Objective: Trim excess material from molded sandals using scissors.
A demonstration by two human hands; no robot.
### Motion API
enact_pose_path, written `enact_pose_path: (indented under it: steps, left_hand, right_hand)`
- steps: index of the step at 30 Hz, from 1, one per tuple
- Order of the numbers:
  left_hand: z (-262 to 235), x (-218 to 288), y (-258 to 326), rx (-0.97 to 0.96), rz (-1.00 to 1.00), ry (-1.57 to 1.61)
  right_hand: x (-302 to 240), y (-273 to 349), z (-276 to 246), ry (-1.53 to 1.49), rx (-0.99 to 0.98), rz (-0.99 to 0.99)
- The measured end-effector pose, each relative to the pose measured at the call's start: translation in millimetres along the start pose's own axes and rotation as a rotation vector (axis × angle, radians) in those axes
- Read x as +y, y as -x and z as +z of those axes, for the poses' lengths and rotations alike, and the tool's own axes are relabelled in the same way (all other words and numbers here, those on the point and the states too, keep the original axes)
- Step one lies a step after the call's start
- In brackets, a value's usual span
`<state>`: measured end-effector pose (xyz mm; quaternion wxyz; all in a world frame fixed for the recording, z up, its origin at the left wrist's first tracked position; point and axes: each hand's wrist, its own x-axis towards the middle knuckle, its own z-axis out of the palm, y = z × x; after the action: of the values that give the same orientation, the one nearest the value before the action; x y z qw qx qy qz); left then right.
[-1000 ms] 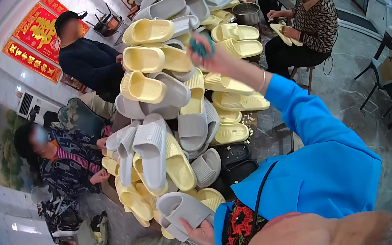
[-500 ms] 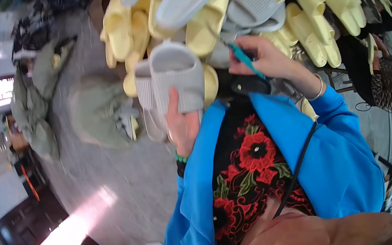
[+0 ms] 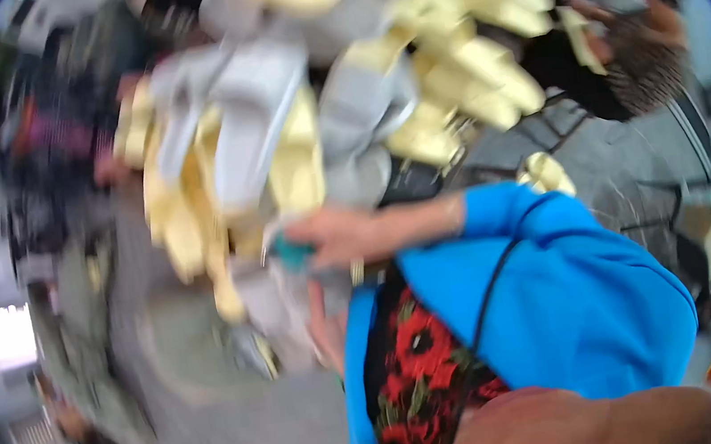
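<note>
A pair of light grey slide slippers (image 3: 267,304) is held in front of my chest, blurred by motion. My left hand (image 3: 326,326) grips them from the near side, its thumb up along the upper and its other fingers hidden. My right hand (image 3: 335,238) is closed around a slim teal-handled tool (image 3: 290,253), set against the far end of the slippers. The tool's tip is too smeared to make out. Just beyond my hands, yellow slippers (image 3: 294,163) and grey slippers (image 3: 256,114) lie heaped.
The slipper pile spreads across the far side and to the right. A person (image 3: 644,63) sits at the far right with hands near a slipper. On the left are a round greenish-grey seat (image 3: 187,338) and draped olive cloth (image 3: 83,339). A pale yellow slipper (image 3: 545,174) shows beyond my right arm.
My right hand has swung left with the teal tool, from beside the slippers onto them. The view has turned, and the held slippers now appear lower and slightly further left.
</note>
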<state>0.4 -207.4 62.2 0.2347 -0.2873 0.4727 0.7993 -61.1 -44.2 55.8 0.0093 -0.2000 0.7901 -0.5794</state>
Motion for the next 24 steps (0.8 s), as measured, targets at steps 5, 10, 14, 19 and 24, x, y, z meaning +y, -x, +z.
enact_pose_path:
  steps: [5,10,14,19,24]
  left_hand:
    - [-56.0,-10.8,-45.7,-0.2,0.032,0.253]
    - [-34.0,-20.2,-91.2,-0.45,0.012,0.269]
    - [-67.8,-26.2,-73.8,-0.377,-0.058,0.166]
    - [-25.8,1.3,-29.8,-0.661,-0.339,0.531]
    - [-39.2,-2.0,-33.2,-0.645,-0.244,0.584]
  right_hand:
    - [-3.3,-4.6,17.4,-0.005,0.131,-0.046]
    - [-11.3,9.5,1.3,0.036,0.113,-0.07]
    - [9.2,9.8,-9.3,0.154,0.095,-0.058]
    - [-32.7,36.8,-114.8,-0.639,0.53,-0.054]
    - [-75.8,42.3,-176.4,-0.86,0.565,-0.407]
